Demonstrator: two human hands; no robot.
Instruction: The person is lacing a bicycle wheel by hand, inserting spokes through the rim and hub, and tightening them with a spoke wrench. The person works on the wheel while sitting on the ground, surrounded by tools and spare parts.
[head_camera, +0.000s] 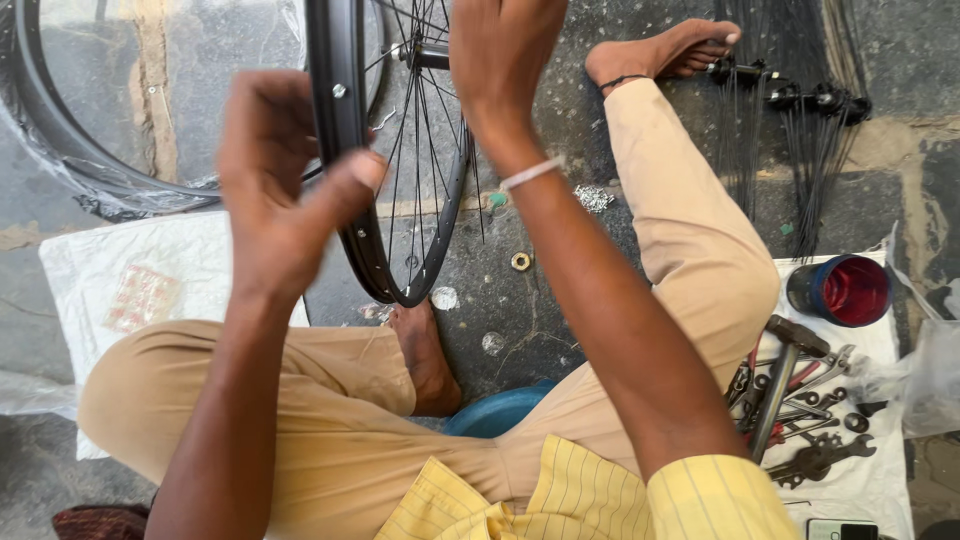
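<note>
1. The left hand (275, 190) pinches the black rim of the bicycle wheel (340, 110), with the thumb pressed against the rim's side.
2. The right hand (500, 50) reaches up near the hub, among the spokes (425, 170); its fingers are cut off by the frame's top edge, so whether it grips anything cannot be told.
3. The wheel stands upright between the two hands, its lower edge near a bare foot (425, 360).
4. Beyond the right forearm, on a white cloth (870, 480), lie a hammer (785, 375), wrenches (815, 455) and a red-lined tin (845, 290).
5. Loose spokes (810, 170) lie farther off, by the other foot (665, 50).
</note>
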